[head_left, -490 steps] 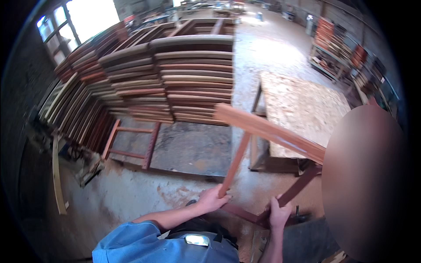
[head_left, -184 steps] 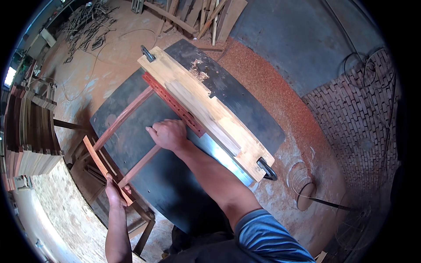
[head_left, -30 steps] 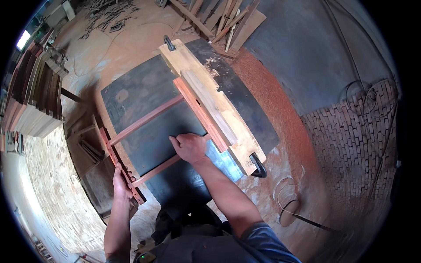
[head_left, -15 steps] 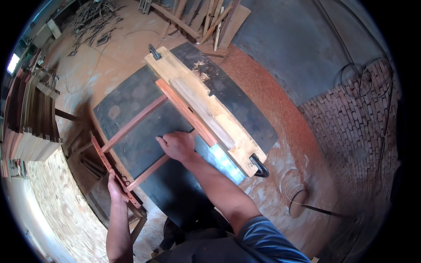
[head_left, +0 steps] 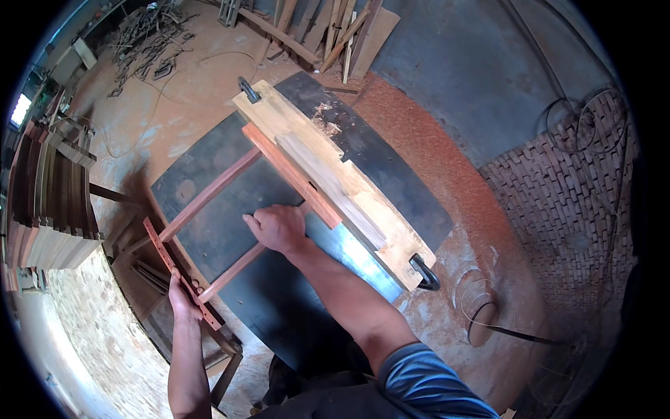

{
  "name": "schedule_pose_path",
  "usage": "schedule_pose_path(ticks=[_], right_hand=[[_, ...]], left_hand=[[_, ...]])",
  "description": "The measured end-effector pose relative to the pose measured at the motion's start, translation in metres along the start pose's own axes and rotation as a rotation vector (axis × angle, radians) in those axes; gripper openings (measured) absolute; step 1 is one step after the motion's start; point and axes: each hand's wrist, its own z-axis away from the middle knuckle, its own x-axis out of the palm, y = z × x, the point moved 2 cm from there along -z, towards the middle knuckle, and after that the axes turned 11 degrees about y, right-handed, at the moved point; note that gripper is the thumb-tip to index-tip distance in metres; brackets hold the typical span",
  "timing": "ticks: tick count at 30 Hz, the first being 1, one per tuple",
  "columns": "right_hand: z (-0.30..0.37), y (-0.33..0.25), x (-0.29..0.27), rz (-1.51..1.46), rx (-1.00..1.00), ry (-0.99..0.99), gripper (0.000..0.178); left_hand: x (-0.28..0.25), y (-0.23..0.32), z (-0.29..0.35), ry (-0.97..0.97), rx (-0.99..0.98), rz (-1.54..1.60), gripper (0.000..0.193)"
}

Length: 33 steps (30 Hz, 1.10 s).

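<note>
A reddish wooden frame (head_left: 291, 174), made of two long rails joined by two crossbars, lies over a dark-topped table (head_left: 209, 244). My right hand (head_left: 280, 228) is closed round the nearer crossbar, close to the right rail. My left hand (head_left: 183, 297) grips the left rail, which has a row of small holes and overhangs the table's left edge. Along the frame's right rail runs a pale wooden board (head_left: 377, 216) with a greyish strip (head_left: 328, 185) on it. A black clamp (head_left: 248, 91) sits at the board's far end, another clamp (head_left: 424, 272) at its near end.
Stacked curved wooden pieces (head_left: 56, 202) stand at the left. Wood shavings (head_left: 325, 124) lie on the table beyond the board. Planks (head_left: 342, 35) lean at the back, and metal clamps (head_left: 150, 52) are heaped on the floor. A cable (head_left: 520, 336) runs across the floor at right.
The wooden frame, with both hands on it, has shifted slightly left, away from the pale board. The whole view has also shifted a little. Both grips look the same.
</note>
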Motion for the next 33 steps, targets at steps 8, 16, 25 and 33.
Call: schedule_pose_path(ticks=[8,16,25,33], right_hand=[[-0.02,0.003,0.022,-0.028,-0.013,0.032,0.038],[-0.036,0.001,0.039,0.008,0.023,-0.021,0.039],[-0.064,-0.001,0.068,0.042,0.078,-0.095,0.038],[-0.056,-0.026,0.052,-0.126,0.08,-0.077,0.034]], left_hand=[[0.003,0.014,-0.034,-0.037,0.002,0.01,0.026],[0.015,0.029,-0.052,-0.033,0.005,-0.009,0.023],[0.029,0.051,-0.076,-0.038,0.014,0.016,0.026],[0.01,0.061,-0.074,-0.029,0.209,-0.229,0.042]])
